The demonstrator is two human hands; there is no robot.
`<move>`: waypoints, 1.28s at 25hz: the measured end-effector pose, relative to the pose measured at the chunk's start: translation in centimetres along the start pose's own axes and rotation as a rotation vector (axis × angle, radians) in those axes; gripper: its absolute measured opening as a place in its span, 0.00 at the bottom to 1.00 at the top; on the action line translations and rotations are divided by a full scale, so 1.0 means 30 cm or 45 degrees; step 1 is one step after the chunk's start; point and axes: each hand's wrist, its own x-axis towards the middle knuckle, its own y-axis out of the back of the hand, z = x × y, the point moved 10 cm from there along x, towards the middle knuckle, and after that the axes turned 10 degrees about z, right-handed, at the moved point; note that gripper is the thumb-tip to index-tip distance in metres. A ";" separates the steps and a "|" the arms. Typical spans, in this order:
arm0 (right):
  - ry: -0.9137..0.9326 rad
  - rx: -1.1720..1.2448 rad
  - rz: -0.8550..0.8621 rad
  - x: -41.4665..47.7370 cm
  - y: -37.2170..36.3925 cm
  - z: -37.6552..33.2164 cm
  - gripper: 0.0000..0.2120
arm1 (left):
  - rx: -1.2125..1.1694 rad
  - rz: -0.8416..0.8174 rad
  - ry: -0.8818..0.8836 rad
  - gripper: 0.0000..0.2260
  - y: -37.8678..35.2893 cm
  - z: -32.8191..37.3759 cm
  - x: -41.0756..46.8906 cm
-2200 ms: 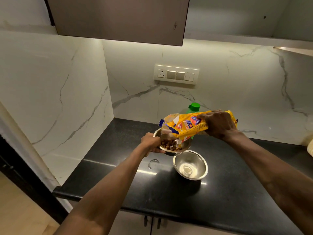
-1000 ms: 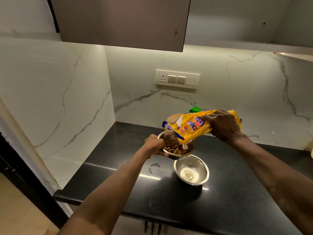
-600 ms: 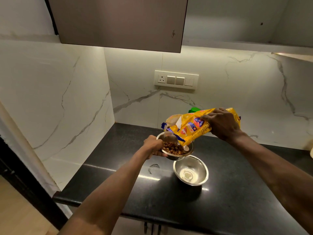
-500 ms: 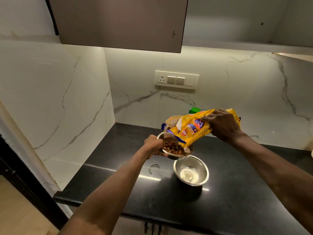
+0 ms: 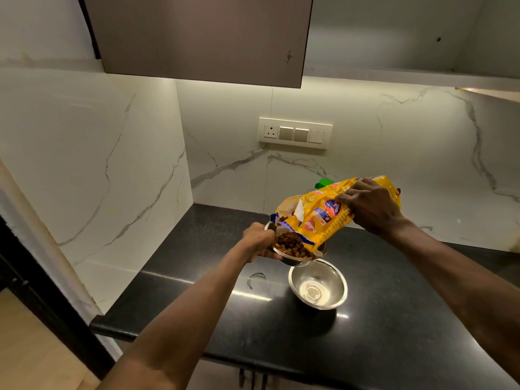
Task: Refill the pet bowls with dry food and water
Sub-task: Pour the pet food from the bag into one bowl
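Left hand (image 5: 260,240) clamped on rim of raised steel bowl (image 5: 295,253), brown kibble (image 5: 291,245) heaped inside. Right hand (image 5: 368,209) closed around tilted yellow food bag (image 5: 318,218), mouth over that bowl. Second steel bowl (image 5: 318,285) on black counter (image 5: 394,333), just below.

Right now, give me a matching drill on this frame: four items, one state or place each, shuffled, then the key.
Items
1. kibble bowl
2. second bowl
3. yellow food bag
4. green cap

States
A. standing on the black counter, no kibble in it
B. tilted, open end over a bowl, gripped by the right hand
C. held above the counter by the left hand, kibble inside
D. peeking out behind the bag, near the wall

Pairs: 1-C, 2-A, 3-B, 4-D
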 end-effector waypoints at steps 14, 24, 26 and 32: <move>0.089 -0.048 -0.046 0.005 -0.013 0.030 0.19 | 0.000 -0.014 -0.003 0.08 -0.037 0.015 0.019; 0.141 -0.056 -0.066 0.000 -0.030 0.033 0.23 | -0.006 -0.034 0.003 0.09 -0.068 0.026 0.008; 0.114 -0.043 -0.029 -0.003 -0.024 0.048 0.22 | -0.011 -0.039 0.001 0.07 -0.070 0.031 0.004; 0.155 -0.074 -0.037 0.003 -0.030 0.047 0.21 | -0.050 -0.065 -0.008 0.09 -0.082 0.045 -0.010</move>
